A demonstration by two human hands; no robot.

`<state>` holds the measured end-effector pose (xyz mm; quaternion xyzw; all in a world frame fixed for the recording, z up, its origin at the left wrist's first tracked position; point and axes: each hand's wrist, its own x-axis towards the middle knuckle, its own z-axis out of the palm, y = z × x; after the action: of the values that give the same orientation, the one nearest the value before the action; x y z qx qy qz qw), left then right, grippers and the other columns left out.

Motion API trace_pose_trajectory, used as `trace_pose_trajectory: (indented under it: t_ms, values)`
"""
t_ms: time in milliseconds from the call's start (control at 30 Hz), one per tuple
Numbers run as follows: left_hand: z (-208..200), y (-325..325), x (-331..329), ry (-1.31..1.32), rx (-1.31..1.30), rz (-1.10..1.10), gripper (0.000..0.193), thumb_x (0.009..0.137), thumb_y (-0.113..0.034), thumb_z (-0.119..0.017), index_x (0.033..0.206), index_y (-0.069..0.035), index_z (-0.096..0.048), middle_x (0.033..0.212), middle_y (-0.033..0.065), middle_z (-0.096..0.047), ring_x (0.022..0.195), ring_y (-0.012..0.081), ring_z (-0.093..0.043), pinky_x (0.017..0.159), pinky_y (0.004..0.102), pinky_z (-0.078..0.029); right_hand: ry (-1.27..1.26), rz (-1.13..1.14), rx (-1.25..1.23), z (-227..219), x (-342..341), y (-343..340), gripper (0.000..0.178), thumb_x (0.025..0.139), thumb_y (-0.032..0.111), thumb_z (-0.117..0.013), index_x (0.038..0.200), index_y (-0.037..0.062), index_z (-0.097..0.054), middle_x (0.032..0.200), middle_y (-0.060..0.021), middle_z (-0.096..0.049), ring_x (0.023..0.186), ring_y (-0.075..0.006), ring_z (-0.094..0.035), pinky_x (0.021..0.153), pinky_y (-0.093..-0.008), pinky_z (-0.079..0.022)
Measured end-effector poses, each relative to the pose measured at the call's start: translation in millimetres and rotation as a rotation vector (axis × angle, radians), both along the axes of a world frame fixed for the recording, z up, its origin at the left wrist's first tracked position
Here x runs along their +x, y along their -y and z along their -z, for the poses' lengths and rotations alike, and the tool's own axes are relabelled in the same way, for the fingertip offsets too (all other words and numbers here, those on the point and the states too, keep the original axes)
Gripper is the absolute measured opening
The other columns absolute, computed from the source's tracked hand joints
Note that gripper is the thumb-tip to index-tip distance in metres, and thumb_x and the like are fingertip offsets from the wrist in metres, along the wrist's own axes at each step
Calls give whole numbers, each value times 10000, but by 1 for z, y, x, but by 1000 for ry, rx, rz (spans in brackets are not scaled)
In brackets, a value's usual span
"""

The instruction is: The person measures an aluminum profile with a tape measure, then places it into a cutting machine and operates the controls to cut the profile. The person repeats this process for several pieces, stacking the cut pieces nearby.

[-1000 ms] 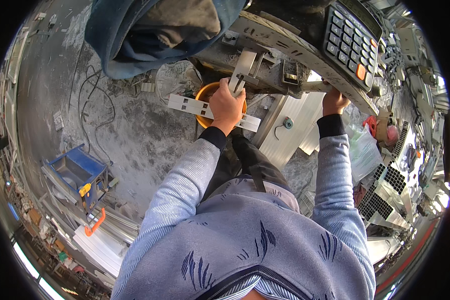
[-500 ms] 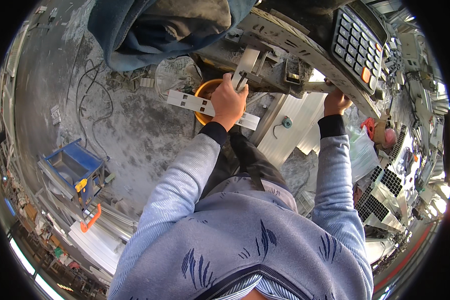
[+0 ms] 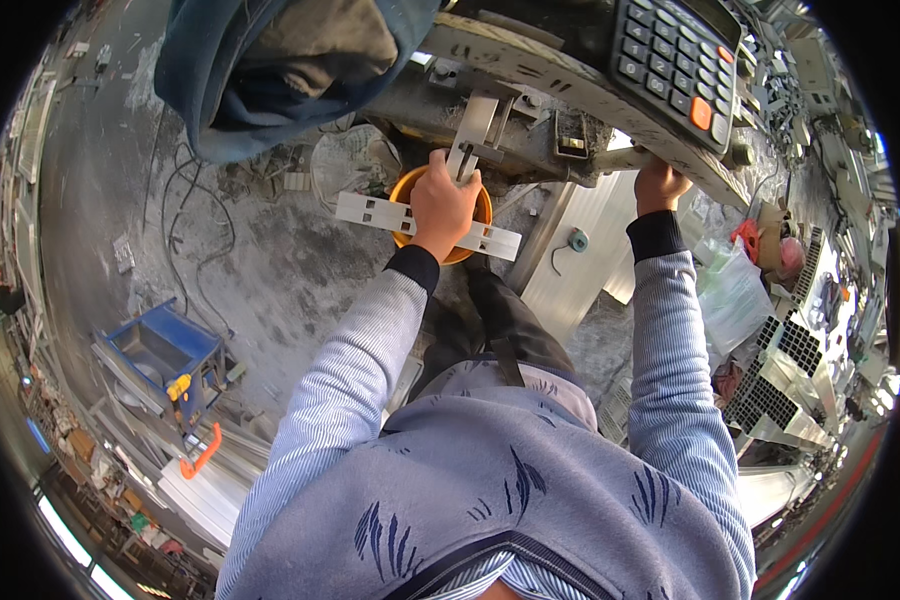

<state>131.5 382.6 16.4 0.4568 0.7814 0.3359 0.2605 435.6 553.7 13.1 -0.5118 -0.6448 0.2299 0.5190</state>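
Observation:
My left hand (image 3: pixel 444 206) is closed round the near end of a flat silver metal strip (image 3: pixel 478 122), whose far end runs into the grey, dusty machine (image 3: pixel 390 105). Below that hand an orange bucket (image 3: pixel 402 190) stands on the floor. Across its top lies a pale metal strip with square holes (image 3: pixel 365 209), partly covered by my hand and wrist. Over on the right, my right hand (image 3: pixel 660 187) is wrapped about the end of a round metal bar (image 3: pixel 622 159) coming out of the machine. Some of its fingers are hidden beneath the machine's edge.
A calculator (image 3: pixel 675 70) and dark blue cloth (image 3: pixel 195 90) sit on top of the machine. Wide metal panels (image 3: pixel 560 270) lie below, bearing a small teal roll (image 3: pixel 578 240). A blue tool stand (image 3: pixel 165 345), a cable (image 3: pixel 175 215) and black grid pieces (image 3: pixel 760 400) surround me.
The view has shifted slightly, moving the machine and calculator up and left in the picture. Both hands keep their holds, with little visible movement against the machine.

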Motion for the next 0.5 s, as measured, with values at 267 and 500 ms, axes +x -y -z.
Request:
trace_pose_trajectory:
  t_ms: [267,500]
  values:
    - [-17,24,-5,-160,-144,87,662,849,-348,-794,1339,-6,-510,1092,239,-711,1028,447,-671,857,511,-540,685,74,96,-18,-20,24,256,931,172,-544,1060,104,-754,1082,-133,-754,1067,-365,-681,949,-485,-507]
    - [-14,20,-9,-184,-181,175,489,873,-249,-735,1200,37,-512,992,266,-715,962,459,-686,807,525,-550,610,-16,12,-21,-33,32,217,909,193,-587,979,128,-782,982,-109,-773,956,-354,-722,853,-488,-543]
